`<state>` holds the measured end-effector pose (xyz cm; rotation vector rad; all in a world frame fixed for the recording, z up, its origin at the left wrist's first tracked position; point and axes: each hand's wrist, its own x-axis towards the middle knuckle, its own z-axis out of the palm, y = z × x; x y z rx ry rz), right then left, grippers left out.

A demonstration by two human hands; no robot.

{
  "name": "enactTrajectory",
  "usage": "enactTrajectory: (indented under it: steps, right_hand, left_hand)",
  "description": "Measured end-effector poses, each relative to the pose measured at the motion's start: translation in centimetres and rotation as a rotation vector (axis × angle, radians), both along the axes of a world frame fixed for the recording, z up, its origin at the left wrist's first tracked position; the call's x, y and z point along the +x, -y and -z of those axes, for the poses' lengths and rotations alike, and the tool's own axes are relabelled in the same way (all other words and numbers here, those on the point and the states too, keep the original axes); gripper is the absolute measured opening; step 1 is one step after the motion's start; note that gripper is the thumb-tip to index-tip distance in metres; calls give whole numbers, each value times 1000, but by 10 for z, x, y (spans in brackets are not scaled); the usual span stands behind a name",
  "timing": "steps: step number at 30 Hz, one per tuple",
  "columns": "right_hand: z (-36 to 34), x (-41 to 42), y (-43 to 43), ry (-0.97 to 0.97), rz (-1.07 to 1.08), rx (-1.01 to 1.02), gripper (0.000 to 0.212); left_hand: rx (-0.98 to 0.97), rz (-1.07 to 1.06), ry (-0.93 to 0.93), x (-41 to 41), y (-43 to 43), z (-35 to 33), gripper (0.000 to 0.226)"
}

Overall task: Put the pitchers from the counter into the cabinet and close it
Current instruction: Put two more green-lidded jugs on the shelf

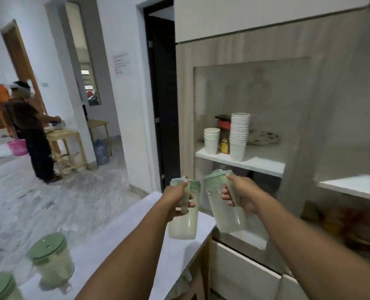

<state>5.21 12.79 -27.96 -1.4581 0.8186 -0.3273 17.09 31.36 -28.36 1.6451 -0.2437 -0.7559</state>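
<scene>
Pitchers blurred, left hand (176, 199) gripping one handle, right hand (239, 195) another, lower cabinet (264, 182) dim

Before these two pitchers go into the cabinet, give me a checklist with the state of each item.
1. Left hand gripping the left pitcher by its handle: ok.
2. Right hand gripping the right pitcher by its handle: ok.
3. Lids seated on both held pitchers: ok; green lids sit on top.
4. Room on the upper shelf: not ok on the left, where paper cup stacks stand; some bare shelf on the right.
5. Space under that shelf: cannot tell; dark and partly hidden.
6. Counter emptied: not ok; a third pitcher and a fourth wait there.
</scene>
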Motion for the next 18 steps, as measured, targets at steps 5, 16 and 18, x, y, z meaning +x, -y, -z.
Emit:
enactTrajectory:
  steps: [5, 16, 18]
  right_hand:
    - [-66, -126, 80, 102, 143, 10, 37]
    - [-146, -389, 235, 189, 520, -155, 34]
    - [-146, -417, 264, 171, 575, -205, 33]
  left_hand:
    - [-103, 255, 43, -85, 107, -57, 40]
    - [-310, 669, -28, -296, 335, -116, 50]
    - [-334, 718, -14, -325, 370, -117, 47]
